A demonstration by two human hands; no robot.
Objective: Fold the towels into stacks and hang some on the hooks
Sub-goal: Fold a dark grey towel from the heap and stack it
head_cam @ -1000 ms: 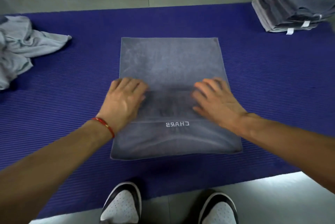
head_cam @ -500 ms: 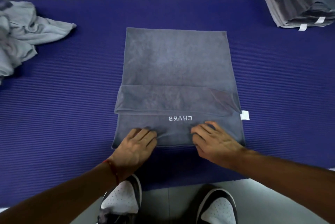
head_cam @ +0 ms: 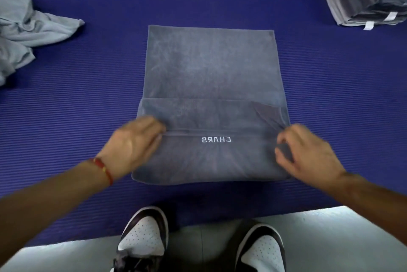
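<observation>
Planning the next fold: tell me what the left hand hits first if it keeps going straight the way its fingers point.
The left hand points up and right across the towel, so it would meet the folded flap's edge at its fingertips first, probably; motion blur hides exact contact.

1. A ribbed blue mat [head_cam: 66, 117] covers most of the ground.
2. Pale grey tiled floor [head_cam: 330, 238] shows beyond both long edges of the mat.
3. The near floor is brightly lit.
</observation>
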